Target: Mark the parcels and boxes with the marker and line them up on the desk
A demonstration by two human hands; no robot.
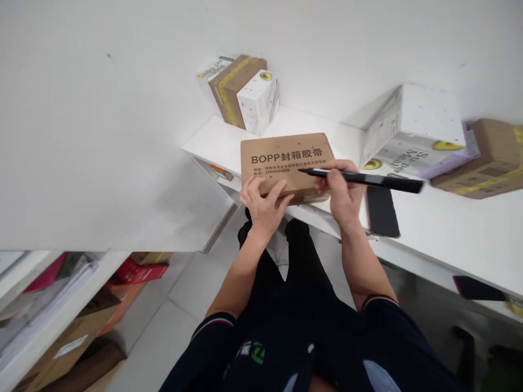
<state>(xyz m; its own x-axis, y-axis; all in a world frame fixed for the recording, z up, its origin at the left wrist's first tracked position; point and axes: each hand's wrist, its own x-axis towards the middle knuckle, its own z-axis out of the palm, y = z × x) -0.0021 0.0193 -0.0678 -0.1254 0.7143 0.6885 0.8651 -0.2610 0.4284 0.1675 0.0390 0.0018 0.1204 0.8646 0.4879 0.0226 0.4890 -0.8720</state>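
A brown cardboard box (286, 147) printed with "BOPP" and Chinese characters sits at the near edge of the white table. My left hand (263, 204) grips its near left edge, fingers over the top and thumb lower on the near side. In my right hand (343, 190) is a black marker pen (379, 180), held between thumb and fingers. The pen lies slanted across the box's right part, its thin end pointing left over the printed face. Whether that end touches the cardboard I cannot tell. Some right-hand fingers are at the box's right side, partly hidden.
Beside my right wrist lies a black phone (383, 211) on the table (441, 234). White avocado-printed cartons (429, 114) and a taped brown box (486, 158) stand at right. More boxes (241, 90) are stacked behind. A shelf (61, 321) with papers and cardboard is at lower left.
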